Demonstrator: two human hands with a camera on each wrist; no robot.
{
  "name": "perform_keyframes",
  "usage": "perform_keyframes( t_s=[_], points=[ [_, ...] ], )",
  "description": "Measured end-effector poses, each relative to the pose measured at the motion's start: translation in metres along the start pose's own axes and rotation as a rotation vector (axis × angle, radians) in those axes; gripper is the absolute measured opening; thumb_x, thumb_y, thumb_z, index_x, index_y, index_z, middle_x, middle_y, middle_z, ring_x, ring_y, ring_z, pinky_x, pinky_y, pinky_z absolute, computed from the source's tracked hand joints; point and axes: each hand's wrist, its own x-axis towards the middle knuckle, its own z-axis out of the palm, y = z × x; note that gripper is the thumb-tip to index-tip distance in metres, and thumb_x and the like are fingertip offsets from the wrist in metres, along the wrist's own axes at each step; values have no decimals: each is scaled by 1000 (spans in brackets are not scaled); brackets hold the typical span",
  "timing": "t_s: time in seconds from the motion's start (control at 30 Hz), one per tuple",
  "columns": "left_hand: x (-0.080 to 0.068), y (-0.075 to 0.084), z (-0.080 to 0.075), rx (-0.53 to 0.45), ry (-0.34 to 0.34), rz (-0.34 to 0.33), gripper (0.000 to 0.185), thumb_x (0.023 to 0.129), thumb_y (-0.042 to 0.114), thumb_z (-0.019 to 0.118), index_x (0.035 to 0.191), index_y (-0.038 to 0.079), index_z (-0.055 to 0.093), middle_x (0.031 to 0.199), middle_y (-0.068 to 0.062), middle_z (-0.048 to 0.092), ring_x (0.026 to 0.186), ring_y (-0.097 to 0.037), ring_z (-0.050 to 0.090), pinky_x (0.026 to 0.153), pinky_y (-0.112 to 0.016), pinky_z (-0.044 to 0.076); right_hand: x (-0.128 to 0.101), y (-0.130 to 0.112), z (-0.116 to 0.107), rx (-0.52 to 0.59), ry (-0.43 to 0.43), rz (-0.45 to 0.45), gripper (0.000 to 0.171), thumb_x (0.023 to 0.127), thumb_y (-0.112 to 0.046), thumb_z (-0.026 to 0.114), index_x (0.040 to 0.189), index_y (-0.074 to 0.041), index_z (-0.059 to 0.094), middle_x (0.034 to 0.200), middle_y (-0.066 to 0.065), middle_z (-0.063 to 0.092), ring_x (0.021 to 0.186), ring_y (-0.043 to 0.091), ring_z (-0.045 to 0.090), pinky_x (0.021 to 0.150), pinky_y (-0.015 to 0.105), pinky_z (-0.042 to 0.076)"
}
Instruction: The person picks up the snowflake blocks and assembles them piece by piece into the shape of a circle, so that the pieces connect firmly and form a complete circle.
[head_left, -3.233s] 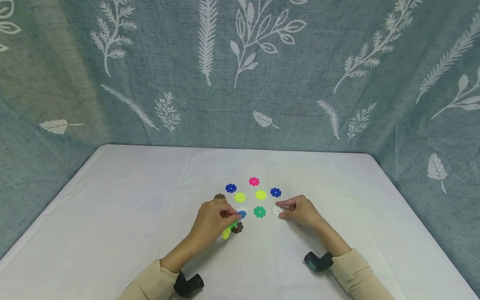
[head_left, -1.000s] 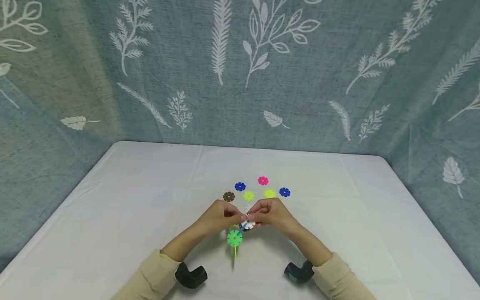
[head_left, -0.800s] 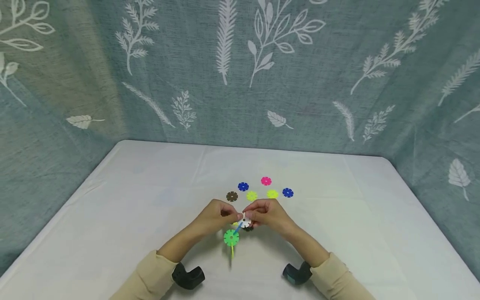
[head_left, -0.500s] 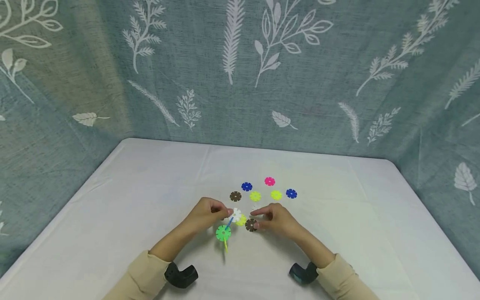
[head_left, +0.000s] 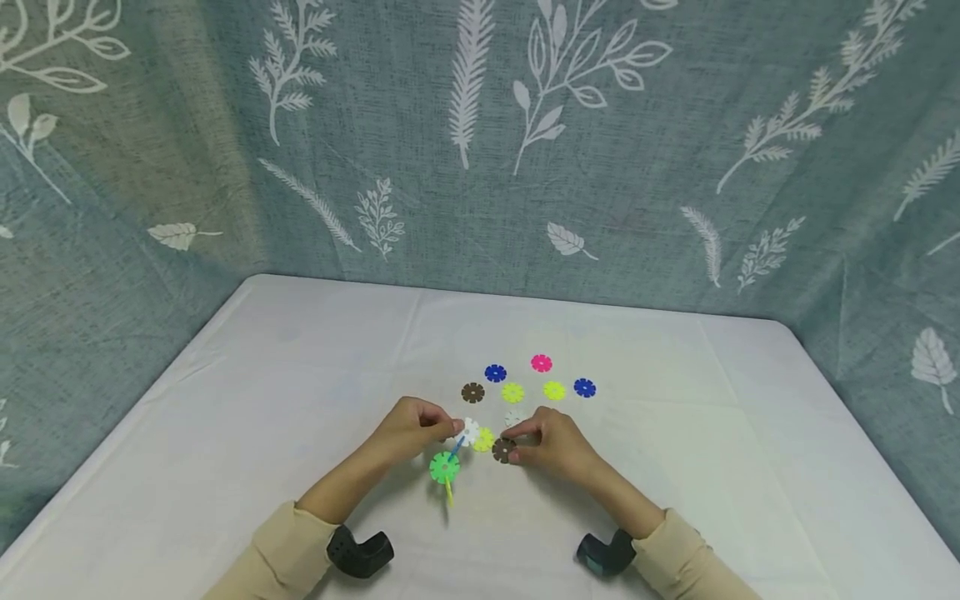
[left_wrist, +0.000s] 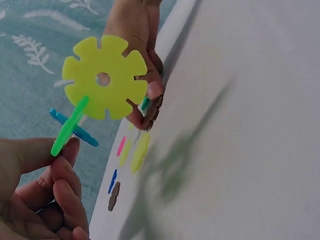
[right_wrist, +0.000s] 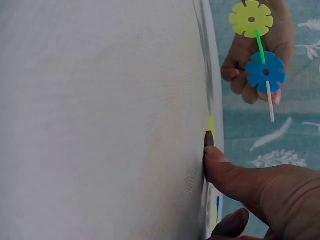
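Observation:
My left hand [head_left: 448, 430] pinches a small assembly of slotted plastic discs [head_left: 453, 454] held above the table: a white disc [head_left: 468, 431] on top, a blue one, a green disc [head_left: 445, 467] and a yellow one [left_wrist: 105, 77] lowest. The right hand [head_left: 514, 447] is down on the white table [head_left: 300, 392], its fingertips [right_wrist: 215, 157] pinching a brown disc [head_left: 502, 451] that lies there. A yellow disc [head_left: 483, 440] and a white disc [head_left: 513, 417] lie between the two hands. In the right wrist view the assembly [right_wrist: 260, 50] hangs from the left hand's fingers.
Beyond the hands lie several loose discs: brown [head_left: 472, 392], blue [head_left: 495, 372], pink [head_left: 541, 363], two yellow [head_left: 512, 392] [head_left: 554, 390] and another blue [head_left: 584, 387]. A leaf-printed grey-blue curtain [head_left: 480, 150] hangs behind and beside the table.
Both hands were joined at the assembly with the white disc. The right hand has let go and dropped to the brown disc on the table; the left hand has drifted left with the assembly.

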Motion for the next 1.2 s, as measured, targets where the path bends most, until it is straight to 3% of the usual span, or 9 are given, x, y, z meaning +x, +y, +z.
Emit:
perform_keyframes(
  t_s=[0.1,0.23,0.53,0.83,1.07,1.2],
  points=[
    [0,-1,2,1,-7,0,29,83,21,64,75,-6,65,64,5,54,66,-11,46,62,-24,39,0,1,1,-17,15,-31,20,67,-6,78,85,-10,70,76,0,57,71,13,45,63,23,36],
    [0,1,6,-1,-14,-1,29,83,21,63,75,-7,65,64,5,54,67,-11,46,63,-24,38,-3,1,0,56,31,-76,15,71,-2,74,78,-8,63,73,0,62,66,10,52,61,20,43],
    [-3,7,10,-24,-27,-21,30,83,23,64,75,-6,64,65,6,53,68,-10,45,63,-24,37,-6,-9,-5,188,190,-151,10,76,0,70,76,-6,62,75,5,67,66,8,60,61,18,49],
    [-3,11,16,-62,-16,-35,29,83,22,64,76,-6,65,61,7,52,66,-10,45,63,-23,37,-9,-18,-4,168,224,-238,7,76,-2,70,76,-3,64,74,5,67,66,8,61,64,18,51],
    [-8,19,27,-207,64,-65,25,82,16,64,73,-8,64,61,7,54,61,-8,46,54,-21,36,-12,-25,-2,62,382,-367,17,72,7,71,70,-7,62,68,2,66,62,6,57,59,18,49],
    [-13,21,31,-264,87,-70,22,82,15,65,69,-3,63,61,8,56,63,-8,51,60,-23,42,-12,-26,-1,39,420,-408,19,70,9,71,68,-7,62,66,1,64,61,6,54,56,18,45]
  ],
)
